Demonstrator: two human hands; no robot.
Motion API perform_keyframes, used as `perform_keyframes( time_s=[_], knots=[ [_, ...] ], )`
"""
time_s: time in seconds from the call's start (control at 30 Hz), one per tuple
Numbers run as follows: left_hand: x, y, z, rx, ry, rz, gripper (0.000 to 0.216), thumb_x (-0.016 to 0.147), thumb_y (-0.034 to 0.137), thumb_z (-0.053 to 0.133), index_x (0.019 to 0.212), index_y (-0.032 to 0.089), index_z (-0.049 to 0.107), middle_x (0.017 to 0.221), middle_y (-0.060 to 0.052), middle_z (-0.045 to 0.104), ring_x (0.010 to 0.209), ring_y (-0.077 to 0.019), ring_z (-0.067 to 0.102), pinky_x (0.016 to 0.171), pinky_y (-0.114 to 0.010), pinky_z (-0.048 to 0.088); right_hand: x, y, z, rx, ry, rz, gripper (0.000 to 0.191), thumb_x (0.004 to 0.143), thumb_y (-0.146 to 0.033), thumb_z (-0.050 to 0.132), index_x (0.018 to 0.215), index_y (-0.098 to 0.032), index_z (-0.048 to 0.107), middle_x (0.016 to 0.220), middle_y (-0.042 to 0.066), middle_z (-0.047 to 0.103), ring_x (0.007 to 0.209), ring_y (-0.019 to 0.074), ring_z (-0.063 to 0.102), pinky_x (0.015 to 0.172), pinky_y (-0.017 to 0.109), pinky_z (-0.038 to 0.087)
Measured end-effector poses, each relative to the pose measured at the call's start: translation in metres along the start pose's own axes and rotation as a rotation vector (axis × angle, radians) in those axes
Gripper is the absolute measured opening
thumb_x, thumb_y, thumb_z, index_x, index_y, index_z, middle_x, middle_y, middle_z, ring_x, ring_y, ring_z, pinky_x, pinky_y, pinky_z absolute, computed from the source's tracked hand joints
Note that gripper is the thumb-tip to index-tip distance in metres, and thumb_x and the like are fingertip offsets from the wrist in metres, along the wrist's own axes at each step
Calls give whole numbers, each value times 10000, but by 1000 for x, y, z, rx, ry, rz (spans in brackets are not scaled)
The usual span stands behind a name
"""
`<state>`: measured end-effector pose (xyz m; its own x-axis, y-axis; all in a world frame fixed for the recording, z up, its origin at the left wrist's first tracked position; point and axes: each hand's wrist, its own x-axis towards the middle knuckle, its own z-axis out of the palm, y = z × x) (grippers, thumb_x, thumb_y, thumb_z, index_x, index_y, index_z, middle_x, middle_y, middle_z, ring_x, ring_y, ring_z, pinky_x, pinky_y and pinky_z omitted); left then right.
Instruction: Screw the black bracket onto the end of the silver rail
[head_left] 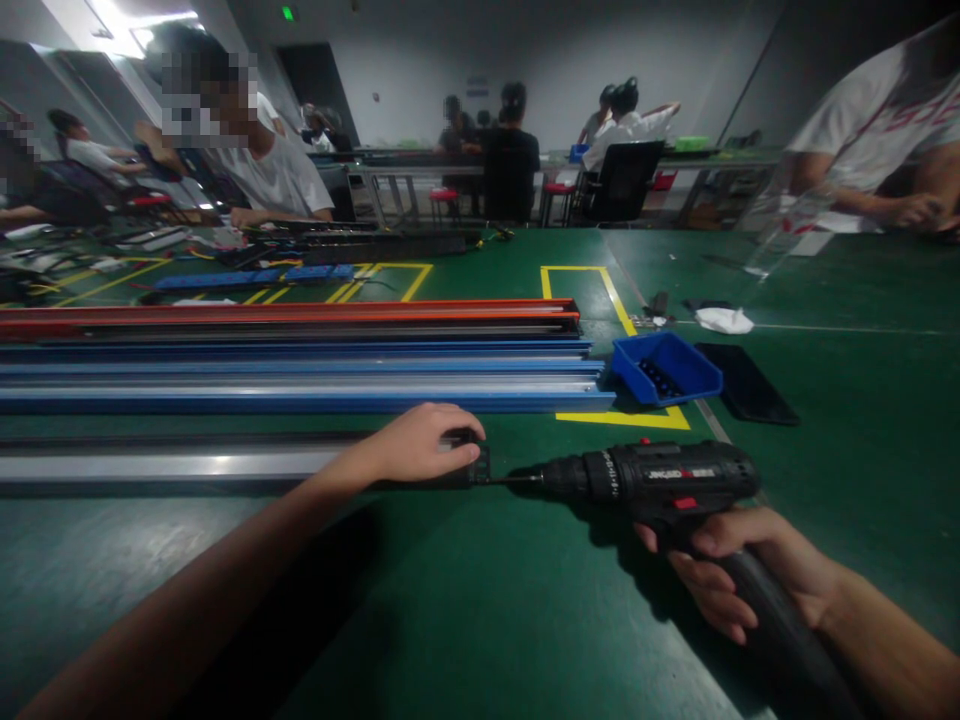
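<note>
My left hand (420, 445) lies closed over the right end of a long grey metal rail (172, 462) that rests on the green table (480, 620). A black cordless drill (652, 478) is gripped by its handle in my right hand (739, 570). The drill lies level and its bit points left into the black end piece of the rail, just beside my left fingers.
Behind the rail lie several long blue, grey and orange rails (300, 360). A small blue bin (664, 368) with dark parts and a black phone (746, 385) sit at their right end. Other people work at the left, far back and right.
</note>
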<state>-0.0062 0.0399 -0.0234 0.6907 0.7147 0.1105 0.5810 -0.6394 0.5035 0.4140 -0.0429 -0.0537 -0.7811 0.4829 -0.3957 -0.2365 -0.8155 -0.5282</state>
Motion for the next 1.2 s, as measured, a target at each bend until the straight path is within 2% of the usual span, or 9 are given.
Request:
perform_keyframes(
  time_s=[0.33, 0.47, 0.57, 0.77, 1.07, 1.2],
  knots=[
    [1, -2, 1, 2, -3, 14, 293, 1036, 382, 593, 1190, 191, 754, 1138, -85, 791, 1037, -244, 743, 941, -389, 558, 1, 2, 1, 27, -35, -14, 318, 872, -222, 720, 1141, -65, 782, 632, 2, 641, 453, 110, 604, 534, 272, 640],
    [-1, -4, 2, 23, 15, 97, 305, 1063, 352, 571, 1288, 231, 737, 1369, -110, 711, 1263, -280, 667, 1097, -465, 516, 1, 1, 2, 24, -48, -26, 317, 885, -217, 708, 1155, -68, 781, 640, 1, 640, 468, 112, 612, 551, 270, 644],
    [-3, -4, 2, 26, 42, 160, 298, 1089, 327, 529, 1276, 263, 752, 1480, -106, 641, 1376, -298, 594, 1186, -520, 451, 1, 0, 1, 27, -60, -57, 326, 885, -216, 704, 1164, -67, 780, 647, 4, 640, 472, 114, 609, 557, 272, 644],
    [-6, -4, 1, -22, 17, 224, 341, 1057, 357, 579, 1346, 239, 718, 1484, -136, 622, 1380, -320, 582, 1180, -544, 455, 2, 1, 1, 50, -53, -80, 330, 895, -234, 698, 1166, -61, 775, 646, 11, 643, 464, 112, 596, 557, 286, 644],
    [-4, -5, 2, -63, 47, 204, 359, 1060, 367, 570, 1353, 215, 711, 1435, -143, 631, 1339, -309, 604, 1154, -528, 476, 7, 2, 8, 71, -110, -138, 328, 913, -252, 681, 1163, -62, 772, 631, -8, 607, 450, 94, 540, 552, 271, 635],
    [-4, -4, 1, -64, 58, 206, 308, 1080, 355, 541, 1262, 209, 742, 1390, -137, 651, 1304, -292, 621, 1137, -507, 485, 7, 2, 8, 70, -123, -141, 337, 919, -253, 669, 1177, -61, 769, 638, -8, 606, 452, 92, 531, 557, 274, 638]
  ],
)
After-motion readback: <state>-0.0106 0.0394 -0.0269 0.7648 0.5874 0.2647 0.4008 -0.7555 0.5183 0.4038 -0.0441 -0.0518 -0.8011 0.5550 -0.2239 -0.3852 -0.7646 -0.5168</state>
